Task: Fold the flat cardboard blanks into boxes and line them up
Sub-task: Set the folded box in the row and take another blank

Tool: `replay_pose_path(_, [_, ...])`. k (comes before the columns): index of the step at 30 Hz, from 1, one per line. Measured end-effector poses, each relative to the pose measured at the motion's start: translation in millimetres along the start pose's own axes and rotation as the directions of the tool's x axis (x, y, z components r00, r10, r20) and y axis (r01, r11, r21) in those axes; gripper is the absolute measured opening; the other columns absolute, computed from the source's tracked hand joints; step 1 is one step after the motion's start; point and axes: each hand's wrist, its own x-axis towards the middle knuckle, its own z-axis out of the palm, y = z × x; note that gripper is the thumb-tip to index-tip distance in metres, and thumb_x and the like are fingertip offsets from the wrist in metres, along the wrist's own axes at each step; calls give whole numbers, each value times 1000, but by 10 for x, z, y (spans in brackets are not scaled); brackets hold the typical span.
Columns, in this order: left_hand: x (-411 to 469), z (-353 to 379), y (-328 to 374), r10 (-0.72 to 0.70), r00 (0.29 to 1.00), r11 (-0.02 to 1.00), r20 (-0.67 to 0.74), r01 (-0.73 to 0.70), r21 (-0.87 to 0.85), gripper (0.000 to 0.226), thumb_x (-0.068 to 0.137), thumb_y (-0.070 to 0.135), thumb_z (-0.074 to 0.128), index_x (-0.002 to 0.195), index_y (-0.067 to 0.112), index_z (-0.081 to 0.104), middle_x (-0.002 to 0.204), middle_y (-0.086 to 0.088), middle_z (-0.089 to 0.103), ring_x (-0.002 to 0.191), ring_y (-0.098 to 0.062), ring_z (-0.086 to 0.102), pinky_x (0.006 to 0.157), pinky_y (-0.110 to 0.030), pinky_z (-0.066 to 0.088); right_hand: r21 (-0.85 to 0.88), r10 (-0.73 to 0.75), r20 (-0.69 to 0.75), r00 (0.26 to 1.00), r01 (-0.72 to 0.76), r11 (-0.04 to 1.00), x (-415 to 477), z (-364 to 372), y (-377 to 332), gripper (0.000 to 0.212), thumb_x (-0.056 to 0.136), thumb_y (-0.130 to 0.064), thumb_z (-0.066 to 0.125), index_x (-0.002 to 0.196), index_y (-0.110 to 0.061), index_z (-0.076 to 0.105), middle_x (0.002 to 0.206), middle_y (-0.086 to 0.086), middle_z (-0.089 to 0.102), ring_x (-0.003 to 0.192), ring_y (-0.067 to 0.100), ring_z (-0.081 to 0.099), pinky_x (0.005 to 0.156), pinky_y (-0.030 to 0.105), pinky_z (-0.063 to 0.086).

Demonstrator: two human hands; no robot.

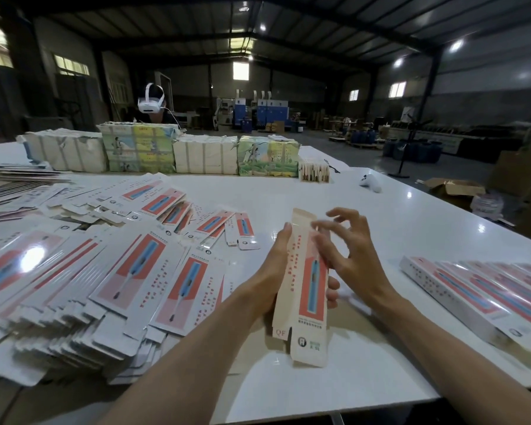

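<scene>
Cardboard blank sits above the near middle of the bench, long axis running near to far and printed face up. It lies between the pile of flat blanks on the left and the row of finished boxes on the right.

Left grip grasps the blank: thumb along the left edge, fingers wrapped beneath, fingertips showing past the right edge. Right grip is released, with fingers spread and loosely bent over the far half of the blank. Motion blur hides whether they touch the card.

Step in hand, judged from this posture: opening the flattened sleeve into a tube. The flaps at both ends are not yet tucked.

Procedure:
1. Hold the blank at mid-length with the left grip so neither end droops
2. Press the two opposite creases toward each other with the right fingers until the sleeve squares up
3. Fold the small side flaps first, then the tuck flap, one end at a time
4. Push on creases only; the thin card probably dents if a printed panel is squeezed
5. Set the closed box beside the row on the right, parallel to its neighbours
</scene>
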Motion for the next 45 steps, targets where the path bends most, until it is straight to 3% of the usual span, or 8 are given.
replay_pose_path(4, [60,-8,-39,-11,1000,1000,-13,11,-11,81,97,81,36,96,13,79,91,-20,78,76,-35,78,67,-40,64,51,25,54,998,-27,998,-15,27,-68,23,101,-32,69,120,-21,75,140,-5,51,134,13,47,101,29,54])
replay_pose_path(8, [70,-16,-72,-26,991,1000,129,27,-3,95,92,88,37,121,3,68,103,-25,73,86,-39,73,93,-53,58,371,196,128,972,-230,900,51,-31,-69,16,101,-28,71,106,-14,76,139,-8,54,128,19,59,101,35,56])
replay_pose_path(13, [78,50,-15,-63,991,993,120,50,104,89,87,92,39,109,8,62,82,-14,70,66,-26,70,69,-39,62,720,284,311,907,-420,553,39,-54,-81,41,92,-26,76,115,7,70,152,-2,53,141,31,53,119,52,44])
replay_pose_path(20, [84,35,-13,-75,992,982,100,91,-168,80,83,91,49,83,13,65,65,-6,54,51,-15,53,51,-26,52,711,289,325,901,-434,554,32,13,-142,57,88,-37,75,141,-28,56,135,14,64,116,35,69,109,54,53])
replay_pose_path(23, [95,47,-16,-35,996,975,79,51,-215,78,88,87,48,104,13,67,68,-8,56,55,-15,56,52,-29,53,680,248,401,882,-468,564,-6,47,-101,61,91,-39,73,146,-32,48,107,13,74,99,30,74,93,42,61])
replay_pose_path(31, [84,46,-40,39,997,999,-61,-42,-35,82,97,82,31,124,15,70,101,-20,75,93,-36,74,105,-57,55,704,327,366,871,-489,515,0,17,-78,52,94,-39,72,137,-20,50,100,18,76,88,31,75,77,34,62])
replay_pose_path(40, [145,102,-120,370,900,918,-229,-317,238,13,111,55,35,124,55,40,107,-5,73,87,-22,80,70,-34,66,598,397,227,889,-449,664,1,3,-30,42,97,-49,72,130,-29,56,112,7,79,103,29,76,96,48,60])
replay_pose_path(45, [111,170,-92,459,882,854,-109,-404,328,40,107,64,36,147,62,33,132,7,64,104,-20,76,80,-36,67,590,422,216,881,-462,662,0,-3,-31,36,96,-53,72,125,-36,60,107,7,79,101,31,76,93,47,61])
